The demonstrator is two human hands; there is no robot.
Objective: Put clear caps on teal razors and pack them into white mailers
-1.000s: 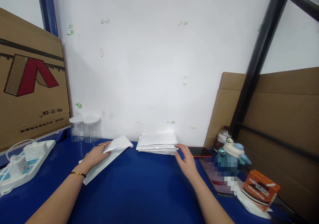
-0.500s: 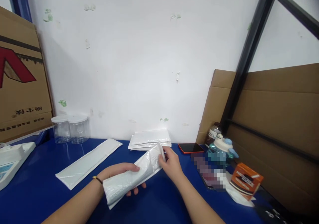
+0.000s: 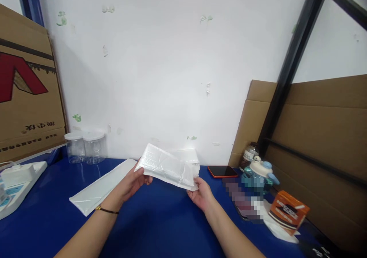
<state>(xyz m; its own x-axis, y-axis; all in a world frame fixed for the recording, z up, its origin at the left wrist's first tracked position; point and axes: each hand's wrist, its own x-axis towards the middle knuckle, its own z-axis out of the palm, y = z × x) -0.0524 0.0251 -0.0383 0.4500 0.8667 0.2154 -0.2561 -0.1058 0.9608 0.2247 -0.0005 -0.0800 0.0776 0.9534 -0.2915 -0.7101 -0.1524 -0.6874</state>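
Observation:
A folded white bubble mailer (image 3: 166, 167) is held up above the blue table between both hands. My left hand (image 3: 133, 183) pinches its left end, thumb on top and fingers underneath. My right hand (image 3: 201, 194) grips the lower right corner, with some fingers hidden under it. Behind, partly covered by the held mailer, a stack of white bubble mailers (image 3: 187, 154) lies against the wall. One long flat mailer (image 3: 101, 187) rests on the table to the left, its right edge partly behind my left hand.
Two clear jars with white lids (image 3: 94, 149) stand at the back left, near a white power strip (image 3: 27, 187). On the right are a phone (image 3: 222, 171), a teal bottle (image 3: 258, 174), a brown bottle (image 3: 249, 154) and an orange box (image 3: 289, 212). Cardboard (image 3: 323, 147) lines the right side.
The held mailer has been turned from slanting up rightward to slanting down rightward, and raised toward the stack. My left hand has moved up to its left end; my right hand has shifted lower.

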